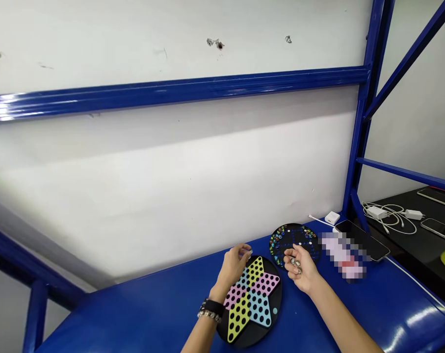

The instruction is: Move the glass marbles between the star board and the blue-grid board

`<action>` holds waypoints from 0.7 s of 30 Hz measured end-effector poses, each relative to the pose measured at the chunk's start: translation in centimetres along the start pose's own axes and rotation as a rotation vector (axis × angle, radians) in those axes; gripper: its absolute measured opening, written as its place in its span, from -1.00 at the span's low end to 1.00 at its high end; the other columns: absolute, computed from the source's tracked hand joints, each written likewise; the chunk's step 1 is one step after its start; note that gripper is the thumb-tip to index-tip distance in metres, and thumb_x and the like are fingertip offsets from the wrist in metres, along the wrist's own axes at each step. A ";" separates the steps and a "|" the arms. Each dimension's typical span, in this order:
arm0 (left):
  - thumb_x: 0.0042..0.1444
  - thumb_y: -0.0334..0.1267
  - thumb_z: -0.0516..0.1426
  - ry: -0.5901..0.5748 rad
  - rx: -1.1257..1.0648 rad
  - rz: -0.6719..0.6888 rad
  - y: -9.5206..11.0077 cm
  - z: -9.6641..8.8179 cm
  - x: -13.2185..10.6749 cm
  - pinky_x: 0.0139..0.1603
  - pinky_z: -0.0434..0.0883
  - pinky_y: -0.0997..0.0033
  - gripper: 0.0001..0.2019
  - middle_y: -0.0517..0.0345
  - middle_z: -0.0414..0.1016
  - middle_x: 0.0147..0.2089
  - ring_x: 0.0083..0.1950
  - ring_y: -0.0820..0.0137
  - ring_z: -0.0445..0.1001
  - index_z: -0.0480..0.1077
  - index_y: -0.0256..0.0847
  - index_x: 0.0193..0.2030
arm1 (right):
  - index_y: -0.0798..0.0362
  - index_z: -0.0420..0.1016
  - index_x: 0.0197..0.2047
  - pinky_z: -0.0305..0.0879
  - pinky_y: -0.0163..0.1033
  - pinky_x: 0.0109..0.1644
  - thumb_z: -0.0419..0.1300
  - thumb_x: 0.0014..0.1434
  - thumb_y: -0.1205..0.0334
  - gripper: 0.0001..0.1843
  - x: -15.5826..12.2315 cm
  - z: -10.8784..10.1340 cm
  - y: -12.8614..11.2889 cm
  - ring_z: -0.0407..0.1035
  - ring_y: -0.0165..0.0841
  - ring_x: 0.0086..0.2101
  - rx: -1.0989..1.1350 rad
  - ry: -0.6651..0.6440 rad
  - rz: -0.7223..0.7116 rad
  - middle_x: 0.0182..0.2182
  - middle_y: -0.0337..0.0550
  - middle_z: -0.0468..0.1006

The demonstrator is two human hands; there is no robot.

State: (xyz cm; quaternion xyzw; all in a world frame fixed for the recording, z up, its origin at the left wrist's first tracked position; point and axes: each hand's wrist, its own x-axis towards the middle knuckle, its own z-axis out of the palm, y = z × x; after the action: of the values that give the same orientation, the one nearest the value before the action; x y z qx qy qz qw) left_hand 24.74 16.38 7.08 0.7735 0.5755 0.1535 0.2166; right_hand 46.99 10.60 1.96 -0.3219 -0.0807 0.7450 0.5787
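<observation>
A round black Chinese checkers board with a star of yellow, pink and blue points lies on the blue table. My left hand, with a dark band and a beaded bracelet at the wrist, is over the board's far left edge. Its fingers are pinched on a small glassy thing that looks like a marble. My right hand curls palm up around several clear marbles. Just behind it lies a second round black board with colored marbles around its rim; the hand partly hides it.
A phone with a white cable and a white charger lie at the back right, near a blurred-out pink item. Blue metal frame posts stand beside a white wall. More phones and chargers rest on a black table.
</observation>
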 end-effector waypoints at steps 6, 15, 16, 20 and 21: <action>0.26 -0.13 0.05 0.044 -0.351 0.157 5.9 1.7 -2.3 -0.14 0.50 0.38 -0.77 0.13 0.61 -0.19 -0.22 0.36 0.57 0.46 -0.14 -0.09 | 0.13 0.44 -0.43 -0.33 -0.49 -0.72 -0.03 0.39 -0.03 -0.50 -0.1 0.9 1.3 -0.02 -0.62 -0.80 -0.025 -0.026 0.153 -0.67 -0.24 0.41; 0.29 -0.08 0.04 0.122 -0.274 0.230 4.9 3.0 -2.9 0.05 0.47 0.27 -0.72 0.08 0.56 0.02 -0.03 0.30 0.53 0.46 -0.08 0.01 | 0.01 0.29 -0.49 -0.18 -0.40 -0.67 0.19 0.19 -0.32 -0.44 0.9 -0.8 0.2 -0.05 -0.58 -0.72 -0.351 0.210 -0.370 -0.64 -0.34 0.32; 0.29 -0.04 0.03 0.153 -0.267 0.190 3.5 2.6 -2.8 0.04 0.49 0.26 -0.70 0.06 0.57 0.01 -0.03 0.28 0.54 0.45 -0.09 0.00 | -0.01 0.27 -0.52 -0.11 -0.37 -0.64 0.18 0.15 -0.39 -0.40 1.0 -1.2 -0.4 0.01 -0.54 -0.69 -0.491 0.267 -0.504 -0.63 -0.32 0.31; 0.27 0.10 0.00 0.213 -0.217 0.040 -2.2 1.2 -2.9 -0.06 0.53 0.26 -0.61 0.01 0.58 0.02 -0.03 0.21 0.57 0.46 -0.10 -0.02 | -0.04 0.26 -0.56 0.18 -0.22 -0.36 0.08 0.18 -0.43 -0.37 1.7 -3.1 -1.8 0.25 -0.32 -0.46 -1.116 0.397 -0.925 -0.50 -0.17 0.38; 0.27 0.11 -0.01 0.223 -0.206 0.016 -3.4 0.9 -3.0 -0.05 0.54 0.25 -0.60 0.01 0.58 0.03 -0.01 0.19 0.56 0.46 -0.09 -0.03 | -0.05 0.29 -0.54 0.20 -0.20 -0.30 0.04 0.23 -0.38 -0.40 1.9 -3.5 -1.8 0.27 -0.29 -0.41 -1.240 0.401 -0.956 -0.46 -0.15 0.40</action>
State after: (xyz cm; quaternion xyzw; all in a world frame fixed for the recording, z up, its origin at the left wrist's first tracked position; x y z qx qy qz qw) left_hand 21.52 14.17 4.56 0.7298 0.5711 0.2985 0.2283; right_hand 50.21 11.99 -0.63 -0.6426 -0.5028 0.1646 0.5542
